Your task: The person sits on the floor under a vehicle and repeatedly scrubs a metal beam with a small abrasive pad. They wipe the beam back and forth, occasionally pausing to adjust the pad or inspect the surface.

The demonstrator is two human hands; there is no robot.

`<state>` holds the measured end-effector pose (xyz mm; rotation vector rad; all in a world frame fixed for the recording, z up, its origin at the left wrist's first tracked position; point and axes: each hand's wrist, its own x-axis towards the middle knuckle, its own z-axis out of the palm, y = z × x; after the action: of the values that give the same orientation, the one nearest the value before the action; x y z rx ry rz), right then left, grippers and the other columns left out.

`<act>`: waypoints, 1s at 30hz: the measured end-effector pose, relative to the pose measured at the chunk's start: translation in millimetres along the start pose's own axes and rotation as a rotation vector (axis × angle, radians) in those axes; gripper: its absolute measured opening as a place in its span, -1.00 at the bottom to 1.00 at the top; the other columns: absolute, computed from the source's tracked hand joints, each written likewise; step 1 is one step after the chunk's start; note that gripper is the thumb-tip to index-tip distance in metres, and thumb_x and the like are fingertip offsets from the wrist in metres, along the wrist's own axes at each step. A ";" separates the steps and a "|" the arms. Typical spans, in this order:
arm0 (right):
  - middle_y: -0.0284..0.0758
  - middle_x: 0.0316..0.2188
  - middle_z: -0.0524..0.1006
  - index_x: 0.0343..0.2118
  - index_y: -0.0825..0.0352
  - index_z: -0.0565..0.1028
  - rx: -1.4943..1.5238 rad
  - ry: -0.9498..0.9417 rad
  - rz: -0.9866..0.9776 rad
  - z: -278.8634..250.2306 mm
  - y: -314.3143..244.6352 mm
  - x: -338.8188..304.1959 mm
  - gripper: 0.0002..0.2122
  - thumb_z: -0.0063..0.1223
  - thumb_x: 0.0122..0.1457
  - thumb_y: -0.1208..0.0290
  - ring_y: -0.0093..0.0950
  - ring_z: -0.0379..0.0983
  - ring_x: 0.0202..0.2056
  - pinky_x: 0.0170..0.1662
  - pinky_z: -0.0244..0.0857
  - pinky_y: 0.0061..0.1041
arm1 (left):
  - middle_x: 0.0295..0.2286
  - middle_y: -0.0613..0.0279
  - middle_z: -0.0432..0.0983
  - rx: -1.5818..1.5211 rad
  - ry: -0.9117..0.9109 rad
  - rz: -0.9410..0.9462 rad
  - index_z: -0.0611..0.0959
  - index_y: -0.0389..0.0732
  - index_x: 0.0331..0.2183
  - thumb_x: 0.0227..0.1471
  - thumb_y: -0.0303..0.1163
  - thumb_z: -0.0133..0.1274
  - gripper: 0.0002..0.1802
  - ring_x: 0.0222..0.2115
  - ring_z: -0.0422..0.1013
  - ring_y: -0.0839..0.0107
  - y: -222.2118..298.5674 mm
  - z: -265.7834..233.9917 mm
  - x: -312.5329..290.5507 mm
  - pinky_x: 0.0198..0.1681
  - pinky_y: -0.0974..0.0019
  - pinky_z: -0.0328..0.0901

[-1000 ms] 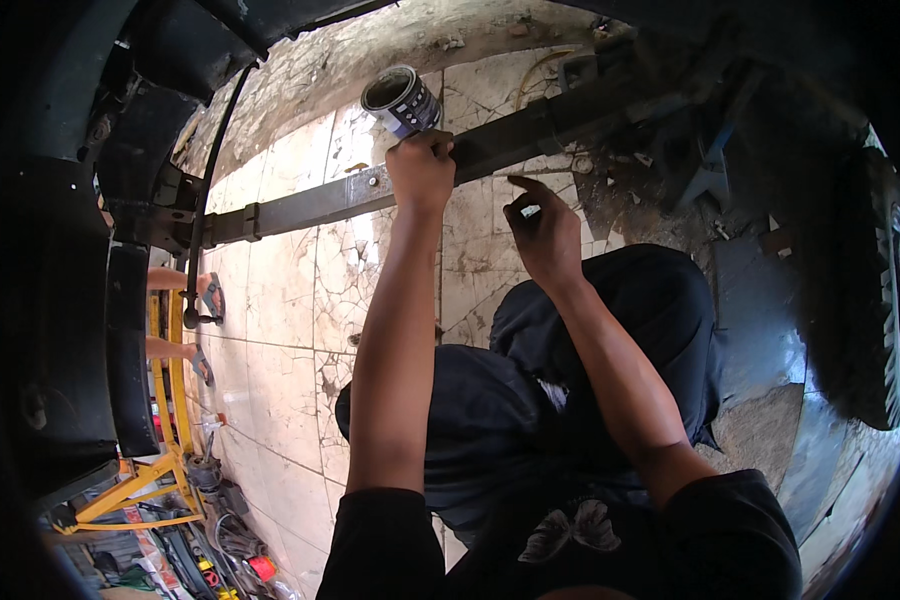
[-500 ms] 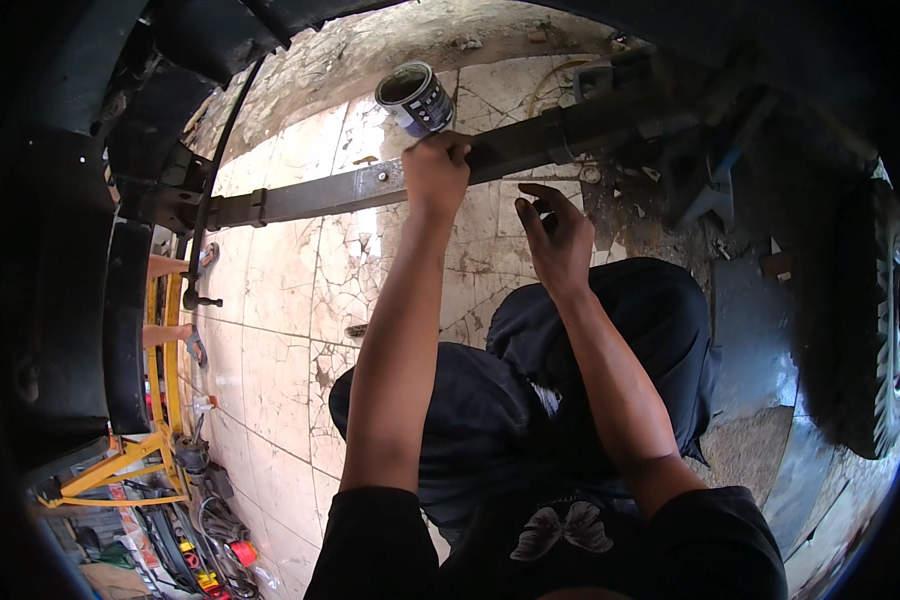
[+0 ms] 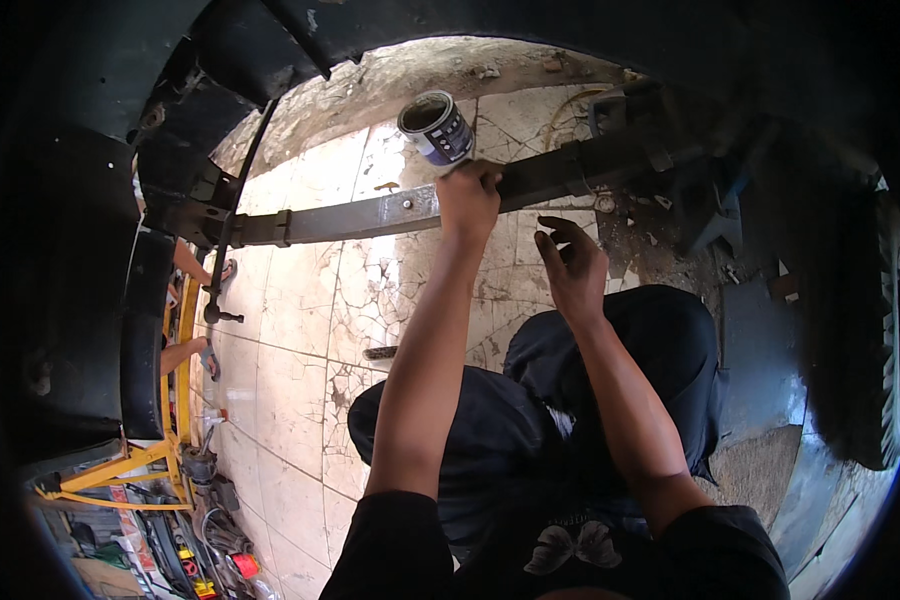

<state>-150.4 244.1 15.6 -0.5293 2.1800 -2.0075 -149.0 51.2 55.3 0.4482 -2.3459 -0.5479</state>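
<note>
My left hand (image 3: pixel 469 205) is closed over the middle of a long dark leaf spring (image 3: pixel 355 218); its fingertips are hidden on the far side. Just beyond that hand stands an open paint can (image 3: pixel 437 130) with a dark label, its inside dark. To the right and nearer to me, my right hand (image 3: pixel 576 268) hovers below the bar with fingers curved and the thumb apart. Nothing shows in it, and its fingertips look stained dark. A bolt head (image 3: pixel 407 204) pokes up from the bar left of my left hand.
Dark vehicle panels (image 3: pixel 70 280) frame the left side and top. A thin rod (image 3: pixel 240 205) hangs at the left. A tyre (image 3: pixel 892 370) stands at the right. Yellow metal frame (image 3: pixel 120 470) and assorted parts sit lower left, near another person's feet (image 3: pixel 210 360). Cracked tiles (image 3: pixel 300 330) cover the floor.
The whole view has shifted, so everything sits slightly lower and mostly further right. Both hands keep nearly the same pose and place relative to the leaf spring.
</note>
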 end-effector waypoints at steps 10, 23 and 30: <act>-0.28 -0.33 0.66 0.03 0.34 0.63 0.004 -0.110 -0.119 15.9 -1.6 -11.1 -0.71 0.24 0.31 0.36 -0.61 0.49 -0.51 -0.38 0.37 -0.50 | -0.45 0.04 0.71 0.005 0.097 0.057 0.82 -0.20 -0.38 -0.01 -0.58 0.24 -0.88 -0.44 0.65 0.10 -1.8 7.8 -0.8 -0.33 0.17 0.50; -0.17 -0.14 0.64 0.04 0.34 0.62 0.088 0.043 -0.139 11.2 3.9 -1.7 -0.70 0.22 0.23 0.50 -0.40 0.67 -0.26 -0.28 0.52 -0.49 | -0.42 0.02 0.68 -0.047 0.133 0.098 0.78 -0.19 -0.36 0.02 -0.62 0.19 -0.85 -0.36 0.63 0.00 -1.8 27.9 -4.7 -0.27 0.08 0.49; -0.13 -0.05 0.60 0.05 0.35 0.60 0.165 0.141 -0.050 8.7 22.3 5.1 -0.69 0.22 0.22 0.53 -0.35 0.69 -0.15 -0.24 0.55 -0.46 | -0.39 0.07 0.70 -0.056 0.052 0.025 0.79 -0.16 -0.34 0.05 -0.58 0.23 -0.87 -0.40 0.63 0.10 19.5 12.1 -15.8 -0.31 0.15 0.48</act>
<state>-156.0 235.4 -6.5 -0.4363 2.0686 -2.2910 -149.3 78.2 48.2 0.4026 -2.2776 -0.5815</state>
